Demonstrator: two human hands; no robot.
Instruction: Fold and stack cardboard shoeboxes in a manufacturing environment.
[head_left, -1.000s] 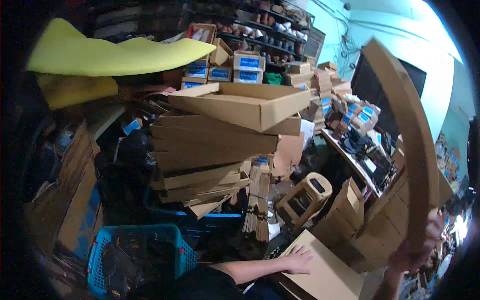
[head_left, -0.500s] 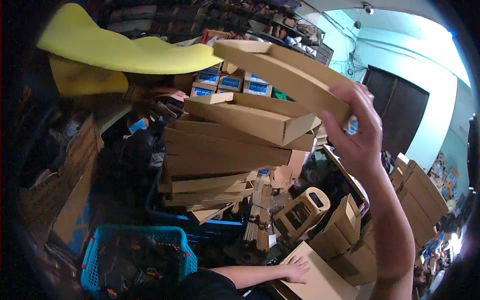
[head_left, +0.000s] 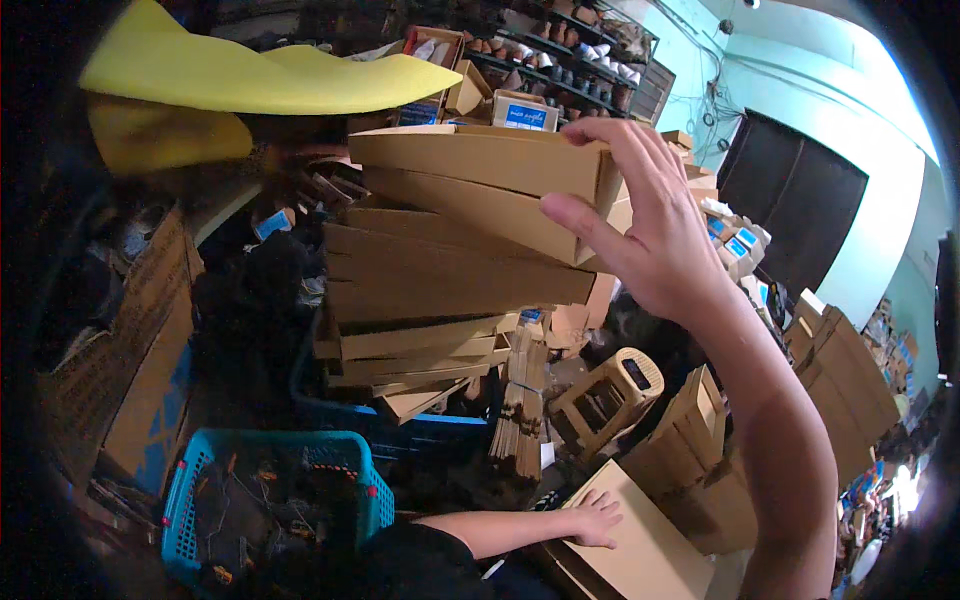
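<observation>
One right hand, cupped open, is held around the right end of one cardboard tray, contact unclear; one second tray is stacked beneath, atop a pile. One left hand is laid flat and spread on one box. Behind, a teal wall is seen. Tray edges are set askew; a narrow gap is left between one stool and one cardboard bundle.

- The right hand covers one end of the top cardboard tray; from my remote seat I cannot tell whether they touch.
- The left hand hides part of a pale cardboard panel, cropped by the lower edge.
- Shadow leaves the teal basket's contents unreadable to me.
- Clutter at far right dissolves into blur.
</observation>
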